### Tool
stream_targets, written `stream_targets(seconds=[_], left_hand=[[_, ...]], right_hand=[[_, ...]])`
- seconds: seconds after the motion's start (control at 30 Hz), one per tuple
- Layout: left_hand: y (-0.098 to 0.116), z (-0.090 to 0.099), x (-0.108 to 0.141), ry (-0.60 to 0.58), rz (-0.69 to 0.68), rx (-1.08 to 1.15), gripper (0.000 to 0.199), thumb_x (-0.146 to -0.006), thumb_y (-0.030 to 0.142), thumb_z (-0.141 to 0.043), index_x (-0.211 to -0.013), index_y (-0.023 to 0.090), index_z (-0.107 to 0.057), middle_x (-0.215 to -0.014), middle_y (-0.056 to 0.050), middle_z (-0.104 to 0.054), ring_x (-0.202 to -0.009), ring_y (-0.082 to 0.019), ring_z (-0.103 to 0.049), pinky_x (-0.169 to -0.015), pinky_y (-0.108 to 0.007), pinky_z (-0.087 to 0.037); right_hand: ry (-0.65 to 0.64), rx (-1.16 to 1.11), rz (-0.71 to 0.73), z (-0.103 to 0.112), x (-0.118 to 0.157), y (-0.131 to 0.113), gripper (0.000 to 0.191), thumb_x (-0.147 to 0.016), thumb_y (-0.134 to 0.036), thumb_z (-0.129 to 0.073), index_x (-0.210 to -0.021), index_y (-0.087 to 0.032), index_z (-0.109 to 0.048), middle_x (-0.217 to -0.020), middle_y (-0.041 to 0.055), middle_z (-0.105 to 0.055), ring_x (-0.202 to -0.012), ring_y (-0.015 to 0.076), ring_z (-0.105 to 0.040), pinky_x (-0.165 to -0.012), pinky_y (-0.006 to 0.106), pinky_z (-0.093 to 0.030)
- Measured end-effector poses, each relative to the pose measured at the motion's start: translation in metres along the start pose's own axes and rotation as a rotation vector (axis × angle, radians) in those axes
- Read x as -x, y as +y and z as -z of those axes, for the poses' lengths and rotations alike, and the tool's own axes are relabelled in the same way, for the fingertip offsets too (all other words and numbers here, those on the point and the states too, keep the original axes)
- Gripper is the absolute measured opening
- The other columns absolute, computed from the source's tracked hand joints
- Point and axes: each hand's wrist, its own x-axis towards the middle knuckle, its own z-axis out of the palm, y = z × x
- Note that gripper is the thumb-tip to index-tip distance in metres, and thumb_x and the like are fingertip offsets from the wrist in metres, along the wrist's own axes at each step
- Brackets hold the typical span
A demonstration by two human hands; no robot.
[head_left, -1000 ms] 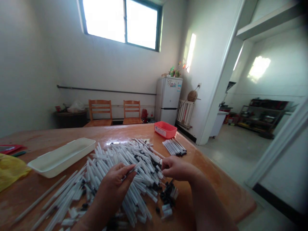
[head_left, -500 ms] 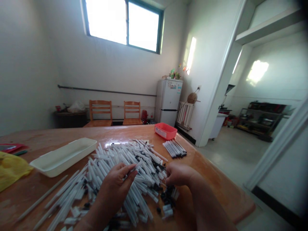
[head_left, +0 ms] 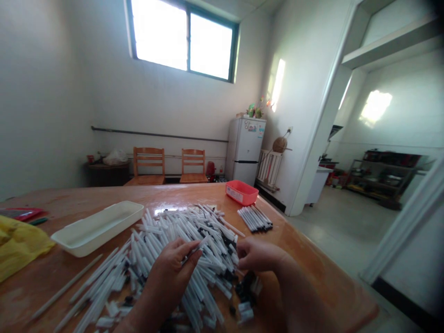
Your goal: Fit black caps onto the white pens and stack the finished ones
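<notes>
1. Head view, left hand point(head_left: 175, 263): thumb and fingers are pinched almost together on a slim, see-through pen piece point(head_left: 204, 242) that pokes out past the fingertips over the pile. The rest of it is hidden by the hand, so no idea how long it is.

2. Same view, right hand point(head_left: 260, 255): fingers curled in at the right edge of the pile. Can't tell if there's anything in them, the knuckles block it.

3. Handling: looks like thin plastic to me, so I'd guess super light, stiff and a bit slick. Probably rolls easily, and might crack if you bend it hard. I'd pinch it mid-barrel with fingertips, no squeezing needed.

4. The pile of white pen tubes point(head_left: 157, 238) sits right under and around the left hand, all criss-crossed. Tugging one from underneath would likely shift its neighbours, so go for the top ones. The black caps point(head_left: 244, 287) near the right wrist look small and fiddly, so fingertips again.

5. Edges and room: the table point(head_left: 305, 282) shows bare wood right of the right forearm, and its right edge slants away past that; round stuff could roll off there. Ahead of the right hand there's a tidy row of pens point(head_left: 255, 219) with the red box point(head_left: 250, 198) just behind, so watch the knuckles. On the left, the long cream tray point(head_left: 104, 231) is near the pile, and beyond it a yellow bag point(head_left: 22, 245) takes up the table's left side.
</notes>
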Motion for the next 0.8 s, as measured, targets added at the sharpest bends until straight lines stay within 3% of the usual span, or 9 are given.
stream_targets(seconds=[0.17,0.27,0.43,0.53,0.8], left_hand=[[-0.001,-0.002,-0.001,-0.005,0.006,0.004,0.032,-0.093,0.04,-0.056,-0.117,0.027,-0.073,-0.086,-0.004,-0.066,-0.082,-0.021,-0.064,-0.075,-0.029,-0.049],[-0.001,-0.004,-0.001,-0.029,0.004,0.018,0.031,-0.094,0.04,-0.055,-0.116,0.027,-0.073,-0.087,-0.004,-0.066,-0.083,-0.021,-0.064,-0.076,-0.029,-0.049],[-0.001,-0.007,-0.001,-0.063,0.012,0.015,0.033,-0.096,0.042,-0.052,-0.115,0.025,-0.072,-0.086,-0.004,-0.064,-0.082,-0.02,-0.063,-0.075,-0.03,-0.048],[0.0,-0.007,-0.001,-0.079,0.013,0.002,0.033,-0.096,0.043,-0.051,-0.114,0.025,-0.072,-0.085,-0.004,-0.064,-0.082,-0.02,-0.063,-0.075,-0.03,-0.048],[-0.002,-0.008,0.001,-0.087,-0.002,-0.002,0.034,-0.096,0.042,-0.051,-0.114,0.022,-0.072,-0.085,-0.004,-0.063,-0.082,-0.02,-0.062,-0.076,-0.031,-0.048]], right_hand=[[0.119,-0.306,0.168,0.003,-0.002,-0.006,0.009,-0.069,-0.013,-0.061,-0.077,-0.017,-0.062,-0.068,-0.0048,-0.055,-0.061,0.0087,-0.047,-0.051,0.017,-0.032],[0.134,-0.563,0.241,-0.004,-0.006,-0.012,0.016,-0.077,-0.019,-0.064,-0.092,-0.016,-0.068,-0.069,-0.0034,-0.059,-0.061,0.0093,-0.051,-0.056,0.019,-0.04],[0.193,-1.038,0.207,-0.015,-0.014,-0.032,0.036,-0.078,-0.044,-0.074,-0.097,-0.014,-0.067,-0.075,0.003,-0.069,-0.067,0.0157,-0.067,-0.065,0.03,-0.055],[0.178,-1.261,0.173,-0.014,-0.012,-0.045,0.044,-0.071,-0.046,-0.081,-0.096,-0.015,-0.064,-0.084,0.007,-0.072,-0.075,0.0188,-0.072,-0.069,0.031,-0.057],[0.176,-1.325,0.264,-0.017,-0.009,-0.05,0.036,-0.074,-0.037,-0.082,-0.094,-0.012,-0.066,-0.077,0.0041,-0.07,-0.062,0.0113,-0.066,-0.055,0.019,-0.049]])
